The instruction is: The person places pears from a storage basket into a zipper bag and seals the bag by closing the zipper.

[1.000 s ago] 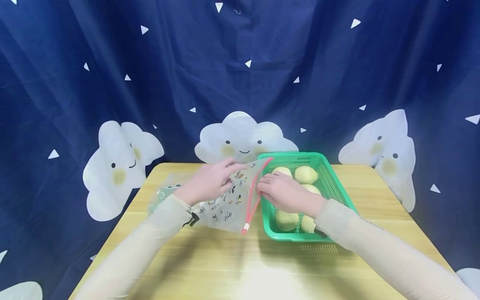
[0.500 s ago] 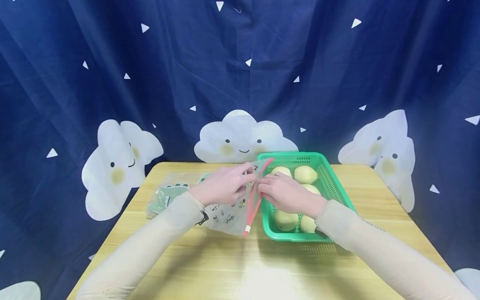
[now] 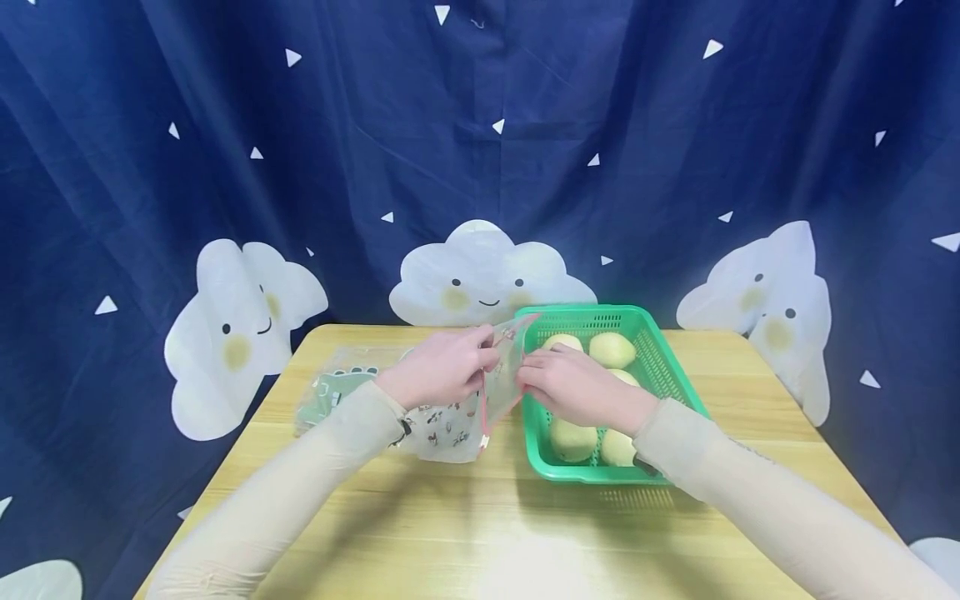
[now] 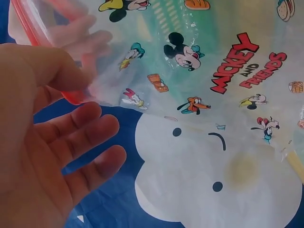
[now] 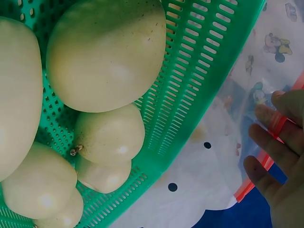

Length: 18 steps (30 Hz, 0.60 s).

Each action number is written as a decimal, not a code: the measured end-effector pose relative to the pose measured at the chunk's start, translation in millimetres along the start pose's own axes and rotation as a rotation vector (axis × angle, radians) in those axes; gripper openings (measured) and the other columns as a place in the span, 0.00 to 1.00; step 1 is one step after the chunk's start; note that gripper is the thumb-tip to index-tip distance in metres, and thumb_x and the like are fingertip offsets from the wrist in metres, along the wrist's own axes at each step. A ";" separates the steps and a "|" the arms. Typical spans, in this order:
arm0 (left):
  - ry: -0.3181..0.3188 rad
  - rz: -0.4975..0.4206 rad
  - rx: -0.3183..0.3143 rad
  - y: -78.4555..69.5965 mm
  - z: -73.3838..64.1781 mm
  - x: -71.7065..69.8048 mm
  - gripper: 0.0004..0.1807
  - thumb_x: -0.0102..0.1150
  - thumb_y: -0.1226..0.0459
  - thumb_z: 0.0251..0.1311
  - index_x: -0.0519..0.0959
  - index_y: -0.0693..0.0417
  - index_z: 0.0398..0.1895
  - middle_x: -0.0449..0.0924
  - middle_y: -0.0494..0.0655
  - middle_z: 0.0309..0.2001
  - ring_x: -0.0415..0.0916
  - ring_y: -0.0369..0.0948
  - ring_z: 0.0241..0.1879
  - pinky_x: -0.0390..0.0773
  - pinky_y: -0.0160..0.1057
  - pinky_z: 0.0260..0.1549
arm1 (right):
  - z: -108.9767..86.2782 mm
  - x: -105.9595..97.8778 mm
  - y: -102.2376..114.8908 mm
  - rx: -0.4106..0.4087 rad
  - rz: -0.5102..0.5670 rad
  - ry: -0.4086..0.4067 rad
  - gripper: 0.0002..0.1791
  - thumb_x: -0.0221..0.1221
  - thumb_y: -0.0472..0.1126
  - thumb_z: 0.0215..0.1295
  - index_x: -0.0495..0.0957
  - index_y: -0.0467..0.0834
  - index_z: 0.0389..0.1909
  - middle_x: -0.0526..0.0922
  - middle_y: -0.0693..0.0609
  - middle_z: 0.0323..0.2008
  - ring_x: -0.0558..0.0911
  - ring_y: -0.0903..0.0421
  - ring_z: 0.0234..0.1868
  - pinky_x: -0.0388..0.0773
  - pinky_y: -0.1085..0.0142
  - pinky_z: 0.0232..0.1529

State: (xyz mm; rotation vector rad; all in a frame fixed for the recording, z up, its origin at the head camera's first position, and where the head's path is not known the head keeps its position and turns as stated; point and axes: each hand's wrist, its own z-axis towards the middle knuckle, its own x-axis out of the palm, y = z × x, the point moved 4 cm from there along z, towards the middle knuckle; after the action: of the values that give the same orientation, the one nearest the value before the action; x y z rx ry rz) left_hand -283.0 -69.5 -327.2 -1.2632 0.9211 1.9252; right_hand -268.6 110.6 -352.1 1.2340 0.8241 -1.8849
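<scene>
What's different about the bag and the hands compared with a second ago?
The left hand has moved right to the mouth of the printed bag and now pinches its red edge, which has shifted left, so the mouth gapes wider. Unchanged: the right hand grips the opposite edge; the green basket and its pale produce stay put.

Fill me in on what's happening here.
A person is holding a clear printed bag by its red-edged mouth, the left hand on one side and the right hand on the other, with the mouth spread open. No fruit shows inside it; the pale yellow pieces in view sit in the green basket to the right. Another bag, with a green print, lies on the left, partly hidden by the left arm.
</scene>
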 end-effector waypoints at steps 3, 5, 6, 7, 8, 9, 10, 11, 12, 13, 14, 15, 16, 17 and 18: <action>-0.005 -0.013 -0.019 3.9 -1.4 -0.9 0.04 0.56 0.65 0.59 0.77 0.45 0.31 0.71 0.42 0.37 0.70 0.38 0.31 0.72 0.36 0.27 | -1.6 -1.3 0.5 -0.004 -0.002 -0.002 0.05 0.60 0.38 0.69 0.81 0.53 0.35 0.83 0.61 0.35 0.81 0.60 0.42 0.73 0.65 0.39; -0.002 -0.025 -0.039 7.3 -3.3 -1.3 0.03 0.56 0.62 0.62 0.77 0.44 0.31 0.71 0.41 0.35 0.71 0.38 0.31 0.73 0.37 0.27 | -3.5 -0.6 0.0 -0.005 0.001 0.002 0.05 0.60 0.38 0.69 0.81 0.53 0.35 0.82 0.62 0.34 0.81 0.60 0.40 0.72 0.66 0.37; 0.002 -0.030 -0.047 9.2 -4.4 -1.7 0.03 0.55 0.61 0.63 0.77 0.43 0.32 0.72 0.40 0.35 0.71 0.38 0.31 0.73 0.37 0.27 | -4.5 -0.5 -0.4 -0.004 0.005 0.008 0.05 0.60 0.38 0.69 0.81 0.53 0.35 0.82 0.62 0.34 0.80 0.60 0.40 0.72 0.66 0.36; 0.004 -0.035 -0.056 10.9 -5.4 -2.1 0.03 0.54 0.60 0.64 0.78 0.43 0.33 0.72 0.39 0.35 0.72 0.37 0.31 0.74 0.38 0.28 | -5.5 -0.3 -0.8 -0.004 0.008 0.014 0.05 0.60 0.38 0.68 0.81 0.53 0.35 0.81 0.62 0.33 0.80 0.60 0.39 0.72 0.66 0.35; 0.009 -0.043 -0.065 12.7 -6.5 -2.6 0.04 0.53 0.59 0.64 0.78 0.42 0.33 0.72 0.39 0.34 0.72 0.37 0.31 0.74 0.38 0.28 | -6.8 -0.3 -1.2 -0.003 0.016 0.021 0.05 0.61 0.38 0.68 0.81 0.52 0.35 0.81 0.62 0.33 0.80 0.60 0.39 0.72 0.66 0.35; 0.012 -0.056 -0.074 14.5 -7.5 -3.5 0.05 0.52 0.59 0.64 0.78 0.42 0.33 0.73 0.38 0.33 0.72 0.37 0.30 0.74 0.38 0.28 | -8.3 0.0 -1.9 0.000 0.019 0.029 0.05 0.61 0.38 0.67 0.81 0.53 0.35 0.81 0.63 0.33 0.80 0.60 0.39 0.72 0.66 0.34; 0.014 -0.068 -0.085 16.4 -8.6 -4.2 0.05 0.51 0.59 0.64 0.78 0.42 0.33 0.73 0.37 0.33 0.72 0.37 0.30 0.74 0.37 0.28 | -9.8 0.4 -2.7 0.002 0.022 0.036 0.06 0.62 0.37 0.66 0.81 0.53 0.34 0.81 0.63 0.33 0.79 0.60 0.39 0.71 0.66 0.34; 0.012 -0.085 -0.094 18.2 -9.6 -5.3 0.06 0.51 0.60 0.63 0.78 0.42 0.33 0.74 0.37 0.33 0.72 0.36 0.30 0.73 0.37 0.27 | -11.3 0.4 -3.2 0.006 0.024 0.047 0.06 0.62 0.36 0.65 0.81 0.53 0.33 0.81 0.63 0.32 0.79 0.60 0.38 0.71 0.65 0.33; 0.007 -0.097 -0.107 20.1 -10.6 -6.3 0.06 0.50 0.60 0.63 0.77 0.42 0.32 0.74 0.36 0.33 0.72 0.36 0.29 0.73 0.37 0.27 | -12.9 0.7 -3.9 0.009 0.025 0.054 0.07 0.62 0.36 0.64 0.81 0.53 0.33 0.81 0.63 0.32 0.79 0.60 0.38 0.71 0.65 0.33; 0.000 -0.107 -0.119 21.9 -11.6 -7.3 0.06 0.50 0.60 0.61 0.77 0.43 0.31 0.74 0.36 0.34 0.71 0.36 0.28 0.72 0.37 0.26 | -14.5 1.3 -4.6 0.012 0.024 0.062 0.07 0.63 0.35 0.63 0.81 0.53 0.32 0.81 0.63 0.31 0.79 0.60 0.37 0.71 0.65 0.33; -0.009 -0.118 -0.131 23.7 -12.6 -8.5 0.06 0.50 0.60 0.60 0.77 0.43 0.30 0.74 0.35 0.33 0.71 0.36 0.28 0.71 0.36 0.25 | -15.9 1.9 -5.4 0.016 0.023 0.068 0.08 0.62 0.34 0.61 0.81 0.53 0.31 0.81 0.63 0.31 0.79 0.60 0.36 0.71 0.65 0.32; -0.019 -0.125 -0.142 25.1 -13.7 -9.6 0.06 0.50 0.60 0.59 0.77 0.42 0.29 0.73 0.35 0.33 0.70 0.35 0.27 0.71 0.36 0.24 | -17.2 2.5 -6.2 0.020 0.023 0.074 0.10 0.62 0.33 0.59 0.80 0.53 0.31 0.81 0.63 0.30 0.78 0.60 0.35 0.72 0.65 0.32; -0.029 -0.127 -0.149 26.2 -14.7 -10.6 0.05 0.50 0.61 0.58 0.76 0.42 0.28 0.73 0.34 0.33 0.70 0.35 0.26 0.70 0.36 0.23 | -18.3 3.0 -6.9 0.023 0.028 0.078 0.11 0.61 0.31 0.57 0.80 0.53 0.30 0.81 0.63 0.30 0.78 0.60 0.34 0.73 0.64 0.32; -0.035 -0.128 -0.157 26.9 -15.5 -11.6 0.05 0.50 0.61 0.57 0.76 0.42 0.27 0.71 0.34 0.32 0.69 0.35 0.25 0.69 0.36 0.22 | -19.1 3.0 -7.3 0.027 0.037 0.082 0.12 0.61 0.30 0.55 0.80 0.53 0.30 0.82 0.62 0.30 0.78 0.60 0.34 0.74 0.64 0.33; -0.040 -0.128 -0.158 27.0 -15.9 -12.4 0.05 0.51 0.60 0.56 0.75 0.42 0.26 0.70 0.34 0.31 0.68 0.35 0.25 0.69 0.36 0.22 | -19.6 2.6 -7.6 0.033 0.049 0.084 0.14 0.61 0.28 0.53 0.81 0.53 0.31 0.83 0.62 0.30 0.79 0.60 0.33 0.76 0.64 0.33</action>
State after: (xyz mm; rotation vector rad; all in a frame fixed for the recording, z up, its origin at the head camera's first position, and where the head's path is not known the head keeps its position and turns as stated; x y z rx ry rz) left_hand -293.3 -99.1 -314.7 -1.3350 0.6623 1.9446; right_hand -266.5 130.1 -360.2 1.3498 0.8024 -1.8244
